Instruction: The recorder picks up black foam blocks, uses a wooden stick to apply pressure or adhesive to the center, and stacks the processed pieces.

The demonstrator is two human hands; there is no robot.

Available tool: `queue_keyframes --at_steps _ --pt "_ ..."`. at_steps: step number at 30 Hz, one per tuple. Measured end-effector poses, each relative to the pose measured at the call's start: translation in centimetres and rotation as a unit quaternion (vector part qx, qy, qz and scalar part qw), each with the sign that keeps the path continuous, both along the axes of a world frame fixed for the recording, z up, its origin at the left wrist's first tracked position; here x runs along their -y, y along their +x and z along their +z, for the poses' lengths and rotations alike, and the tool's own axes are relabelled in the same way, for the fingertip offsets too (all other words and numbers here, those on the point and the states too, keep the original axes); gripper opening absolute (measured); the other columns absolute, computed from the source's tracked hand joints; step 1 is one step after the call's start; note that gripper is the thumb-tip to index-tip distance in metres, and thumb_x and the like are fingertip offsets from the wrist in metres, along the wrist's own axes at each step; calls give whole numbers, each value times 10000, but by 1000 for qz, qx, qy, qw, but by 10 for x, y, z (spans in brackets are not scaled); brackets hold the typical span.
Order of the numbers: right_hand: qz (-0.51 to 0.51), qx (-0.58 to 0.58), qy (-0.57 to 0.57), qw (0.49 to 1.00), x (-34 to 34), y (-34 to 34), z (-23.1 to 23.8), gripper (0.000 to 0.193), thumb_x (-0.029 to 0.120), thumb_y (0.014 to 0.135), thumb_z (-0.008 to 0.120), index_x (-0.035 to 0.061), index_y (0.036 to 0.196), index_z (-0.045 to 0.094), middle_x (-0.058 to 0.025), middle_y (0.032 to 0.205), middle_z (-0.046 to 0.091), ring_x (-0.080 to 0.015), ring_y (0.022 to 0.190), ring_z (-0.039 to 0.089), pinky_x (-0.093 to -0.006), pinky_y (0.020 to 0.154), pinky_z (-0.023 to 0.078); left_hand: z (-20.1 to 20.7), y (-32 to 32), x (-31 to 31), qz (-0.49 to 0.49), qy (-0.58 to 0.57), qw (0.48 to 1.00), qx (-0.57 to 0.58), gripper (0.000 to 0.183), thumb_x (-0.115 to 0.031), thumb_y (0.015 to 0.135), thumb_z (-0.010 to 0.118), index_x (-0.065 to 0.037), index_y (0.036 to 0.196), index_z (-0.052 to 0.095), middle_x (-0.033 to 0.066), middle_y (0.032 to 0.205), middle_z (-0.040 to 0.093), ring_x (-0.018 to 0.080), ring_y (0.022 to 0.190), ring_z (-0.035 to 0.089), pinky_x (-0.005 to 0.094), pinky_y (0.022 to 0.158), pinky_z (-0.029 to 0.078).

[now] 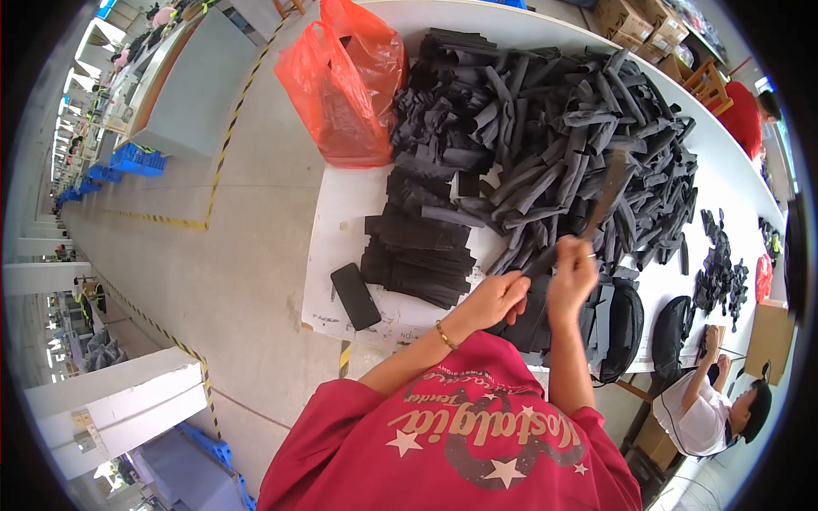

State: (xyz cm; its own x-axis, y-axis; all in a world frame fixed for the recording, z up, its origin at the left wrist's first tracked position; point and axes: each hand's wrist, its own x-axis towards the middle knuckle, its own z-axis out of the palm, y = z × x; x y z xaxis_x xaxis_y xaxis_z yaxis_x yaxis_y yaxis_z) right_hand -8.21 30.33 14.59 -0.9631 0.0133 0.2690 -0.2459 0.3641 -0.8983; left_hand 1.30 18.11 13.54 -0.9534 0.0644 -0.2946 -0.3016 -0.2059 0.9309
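Both hands at the near bench edge, working one dark fabric strip.

Right hand fingers clamped on the lower end of a long dark strip that rises toward 1 o'clock over the big heap of black fabric pieces. Left hand, fingers curled shut, grips dark fabric just at 8 o'clock of the right; cannot tell if it is the same strip. Strip judged light and limp, not fragile; best held by the end, pinched flat. Flattened stack of black pieces at 9 o'clock of the hands, black phone beyond it, orange plastic bag at 11 o'clock. White bench carries all.
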Motion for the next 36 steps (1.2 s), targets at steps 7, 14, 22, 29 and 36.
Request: queue_keyframes --at_steps 7,14,22,29,36 --pt "-213 -10 81 974 -130 -213 42 452 427 932 558 -1 820 650 -29 593 503 -134 571 489 -308 553 386 -75 23 80 155 -358 919 -56 143 -165 870 587 -49 793 620 64 752 632 255 670 615 335 640 506" --pt "-151 -37 320 934 -125 -235 30 544 469 972 464 57 1326 492 -125 914 634 -225 818 593 -360 760 461 -135 -22 193 -93 -561 818 -85 51 -115 762 678 -90 806 676 49 845 601 269 903 527 353 810 444" --pt "292 42 287 911 -55 -39 -25 200 110 835 664 74 1032 668 -118 838 659 -279 720 655 -340 631 508 -125 -28 183 2 -544 825 -153 77 -158 712 722 -134 766 672 -6 933 577 250 962 513 398 815 436" --pt "331 3 285 900 -43 5 -49 170 148 835 653 88 994 662 -96 762 624 -293 669 633 -382 587 505 -133 -19 194 -13 -508 853 -118 63 -157 718 720 -144 779 711 2 903 589 249 964 510 380 854 437" --pt "335 -32 312 888 -25 16 -53 173 159 852 633 105 1016 646 -88 782 616 -294 653 632 -394 569 508 -96 -13 184 11 -499 846 -188 68 -167 743 709 -142 805 721 2 896 598 247 955 510 360 857 436"
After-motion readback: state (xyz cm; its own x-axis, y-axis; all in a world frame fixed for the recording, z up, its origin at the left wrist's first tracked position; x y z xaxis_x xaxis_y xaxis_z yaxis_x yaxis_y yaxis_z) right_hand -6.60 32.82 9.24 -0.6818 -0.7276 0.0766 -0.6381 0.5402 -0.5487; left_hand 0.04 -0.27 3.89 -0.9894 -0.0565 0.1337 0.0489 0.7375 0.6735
